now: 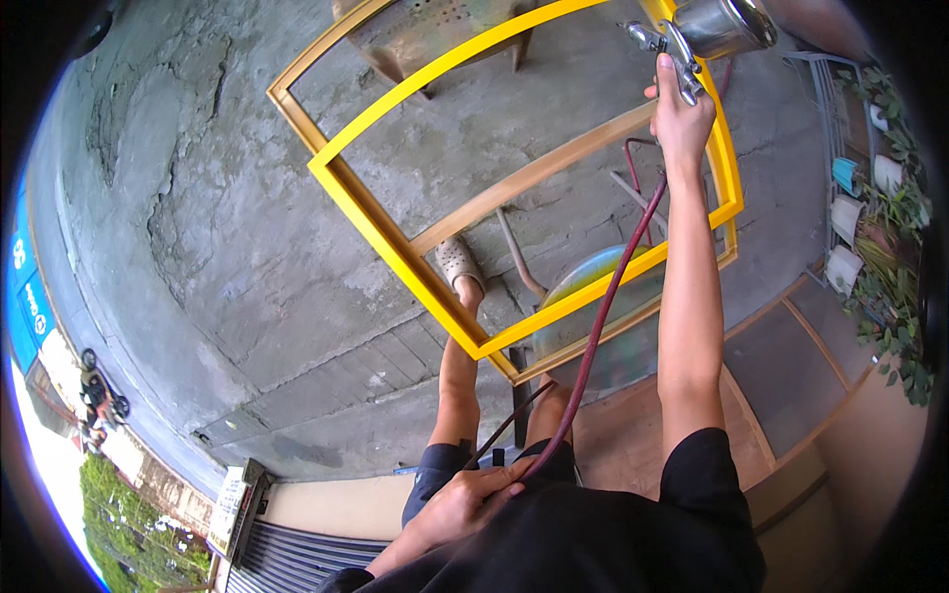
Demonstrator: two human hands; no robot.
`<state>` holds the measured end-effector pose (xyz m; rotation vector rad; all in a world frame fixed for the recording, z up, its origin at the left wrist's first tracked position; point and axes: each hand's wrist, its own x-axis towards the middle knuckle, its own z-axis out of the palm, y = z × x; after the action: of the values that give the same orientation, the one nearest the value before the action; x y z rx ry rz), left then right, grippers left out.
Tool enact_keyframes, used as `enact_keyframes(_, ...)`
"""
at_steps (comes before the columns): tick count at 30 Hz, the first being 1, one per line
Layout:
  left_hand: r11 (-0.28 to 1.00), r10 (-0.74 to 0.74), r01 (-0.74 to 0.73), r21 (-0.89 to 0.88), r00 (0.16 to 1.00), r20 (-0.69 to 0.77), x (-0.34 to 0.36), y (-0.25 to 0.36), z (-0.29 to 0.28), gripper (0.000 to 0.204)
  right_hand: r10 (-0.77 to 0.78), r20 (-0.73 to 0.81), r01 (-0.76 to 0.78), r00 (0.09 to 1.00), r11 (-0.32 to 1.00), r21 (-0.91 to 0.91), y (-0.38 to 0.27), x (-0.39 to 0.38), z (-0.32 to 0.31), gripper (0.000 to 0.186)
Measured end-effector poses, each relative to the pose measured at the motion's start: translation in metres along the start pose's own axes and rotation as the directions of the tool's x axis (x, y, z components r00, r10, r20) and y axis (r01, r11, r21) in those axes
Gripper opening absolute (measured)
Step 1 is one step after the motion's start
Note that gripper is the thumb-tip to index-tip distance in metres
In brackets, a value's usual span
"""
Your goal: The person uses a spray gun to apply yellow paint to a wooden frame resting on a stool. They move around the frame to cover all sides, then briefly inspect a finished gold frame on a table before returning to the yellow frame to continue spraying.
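Observation:
My right hand (684,124) reaches out at the upper right, its fingers wrapped round the handle of a metal spray gun (680,57). A shiny metal cup (725,30) is attached to the gun. Beneath it lies a four-sided frame (388,253) with bright yellow upper faces, raised above the ground. Some of its lower parts and a crossbar (534,178) show a duller brown-gold. A dark red hose (599,331) runs from near the gun across the frame's near side to my lap. There my left hand (469,504) is closed round the hose.
Under the frame's near side stands a rounded, paint-smeared support (593,282); a stool-like stand (435,40) is at the far side. Cracked grey concrete (227,217) spreads left. Potted plants (895,237) line the right edge. A motorbike (102,395) shows far left. My clog (458,261) is beneath the frame.

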<state>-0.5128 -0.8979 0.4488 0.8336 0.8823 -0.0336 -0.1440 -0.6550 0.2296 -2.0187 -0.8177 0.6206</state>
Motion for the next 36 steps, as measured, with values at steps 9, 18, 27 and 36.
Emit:
enact_keyframes(9, 0.995, 0.099, -0.099, 0.022, 0.995, -0.006, 0.053, 0.001, 0.024, 0.039, -0.074, -0.144, 0.051, 0.987, 0.986, -0.157, 0.017, 0.076, -0.030, 0.055)
enact_keyframes(18, 0.998, -0.001, 0.005, 0.057, 0.998, -0.063, 0.045, -0.008, 0.017, 0.028, -0.068, -0.210, 0.022, 0.975, 0.977, -0.212, 0.013, 0.057, -0.037, 0.057)
enact_keyframes(27, 0.996, -0.092, 0.093, -0.009, 0.994, 0.066, 0.018, -0.007, 0.017, 0.038, -0.049, 0.252, 0.017, 0.967, 0.992, 0.126, 0.000, -0.030, -0.025, 0.048)
enact_keyframes(36, 0.999, -0.005, 0.000, -0.035, 0.989, -0.147, 0.041, 0.002, 0.040, 0.037, -0.025, -0.047, 0.015, 0.999, 0.978, -0.209, 0.012, 0.063, -0.037, 0.064)
